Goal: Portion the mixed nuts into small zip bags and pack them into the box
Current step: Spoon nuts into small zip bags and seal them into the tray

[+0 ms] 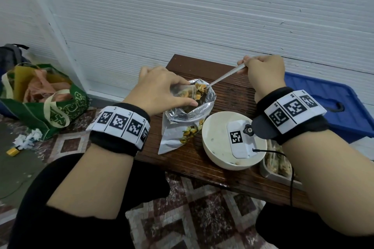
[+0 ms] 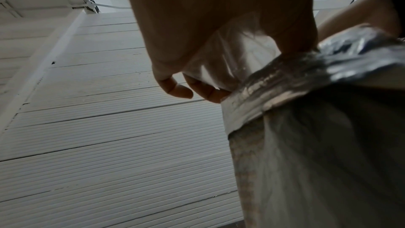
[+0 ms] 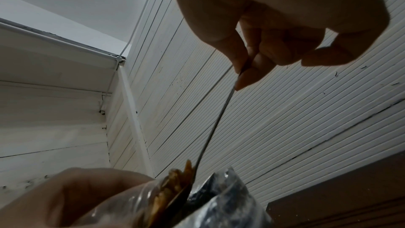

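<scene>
The left hand (image 1: pixel 159 91) pinches a small zip bag (image 1: pixel 183 92) open above the foil nut pouch (image 1: pixel 188 115), while the right hand (image 1: pixel 263 73) grips a spoon (image 1: pixel 224 77) loaded with nuts (image 1: pixel 200 88) at its mouth.

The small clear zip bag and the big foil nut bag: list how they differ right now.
The small zip bag is clear plastic; the foil bag is silver inside with printed nuts outside. The zip bag is much smaller. The left hand holds the zip bag up over the foil bag's mouth, while the foil bag rests on the wooden table. Both are open, and the spoon loaded with nuts is at the zip bag's mouth.
</scene>
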